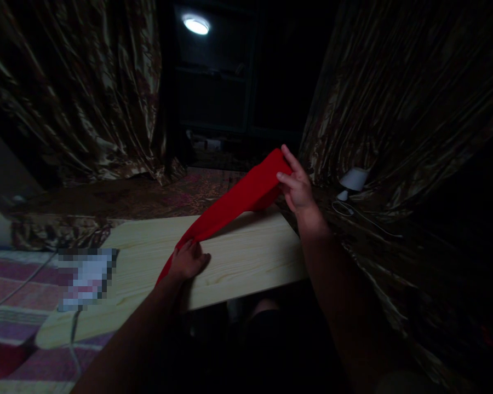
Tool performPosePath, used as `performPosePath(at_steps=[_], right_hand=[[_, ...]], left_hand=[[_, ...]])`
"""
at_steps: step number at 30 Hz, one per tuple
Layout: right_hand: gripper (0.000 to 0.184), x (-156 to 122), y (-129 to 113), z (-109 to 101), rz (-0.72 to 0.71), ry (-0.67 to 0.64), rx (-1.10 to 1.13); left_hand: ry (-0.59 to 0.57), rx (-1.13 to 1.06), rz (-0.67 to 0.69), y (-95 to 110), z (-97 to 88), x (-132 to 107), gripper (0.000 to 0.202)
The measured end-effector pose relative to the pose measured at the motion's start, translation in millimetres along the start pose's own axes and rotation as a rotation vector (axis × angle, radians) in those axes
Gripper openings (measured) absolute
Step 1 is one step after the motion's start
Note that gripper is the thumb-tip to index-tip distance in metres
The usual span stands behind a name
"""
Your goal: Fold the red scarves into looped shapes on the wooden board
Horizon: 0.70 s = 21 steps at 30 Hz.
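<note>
A long folded piece of red cloth stretches slantwise over a pale wooden board. My right hand holds its far end up off the board, thumb on the near face and index finger stretched along the top edge. Lower down, my left hand grips the cloth close to the board's surface, its thumb pointing right. Below the left hand the cloth hangs toward the near edge, partly hidden by my forearm.
A pixelated flat item lies on the board's left end, with a cable beside it. Striped bedding is at left. A small white lamp with a cord stands at right. Patterned curtains hang behind.
</note>
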State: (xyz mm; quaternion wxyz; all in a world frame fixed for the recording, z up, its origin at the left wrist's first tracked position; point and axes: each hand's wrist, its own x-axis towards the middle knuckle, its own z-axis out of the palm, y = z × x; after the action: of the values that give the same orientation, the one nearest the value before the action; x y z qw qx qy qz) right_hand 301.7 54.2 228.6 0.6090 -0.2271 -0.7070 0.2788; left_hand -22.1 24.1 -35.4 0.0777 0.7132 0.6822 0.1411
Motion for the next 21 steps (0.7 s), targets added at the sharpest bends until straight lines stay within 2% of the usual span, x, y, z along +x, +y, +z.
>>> performPosePath(at_steps=[3, 6, 10, 13, 16, 19, 21], right_hand=[[0.071, 2, -15, 14, -0.101, -0.049, -0.070], [0.068, 7, -28, 21, -0.156, -0.119, -0.111], [0.069, 13, -27, 22, -0.168, -0.129, -0.170], [0.073, 15, -6, 17, -0.097, -0.100, -0.240], [0.080, 12, 33, 5, 0.035, -0.024, -0.325], [0.090, 1, 77, -15, 0.246, 0.115, -0.384], [0.092, -13, 101, -28, 0.434, 0.194, -0.420]], left_hand=[[0.005, 0.003, -0.042, -11, -0.1, 3, 0.078], [0.008, 0.003, -0.048, -15, -2.1, 3, 0.080], [0.026, 0.004, -0.035, -12, -5.7, 0, 0.077], [0.028, 0.010, -0.040, -9, -6.8, -2, 0.077], [0.050, -0.002, -0.018, -8, -7.4, -4, 0.073], [0.083, -0.072, 0.007, -10, -8.1, -6, 0.065], [0.082, -0.209, 0.042, -12, -7.7, -8, 0.056]])
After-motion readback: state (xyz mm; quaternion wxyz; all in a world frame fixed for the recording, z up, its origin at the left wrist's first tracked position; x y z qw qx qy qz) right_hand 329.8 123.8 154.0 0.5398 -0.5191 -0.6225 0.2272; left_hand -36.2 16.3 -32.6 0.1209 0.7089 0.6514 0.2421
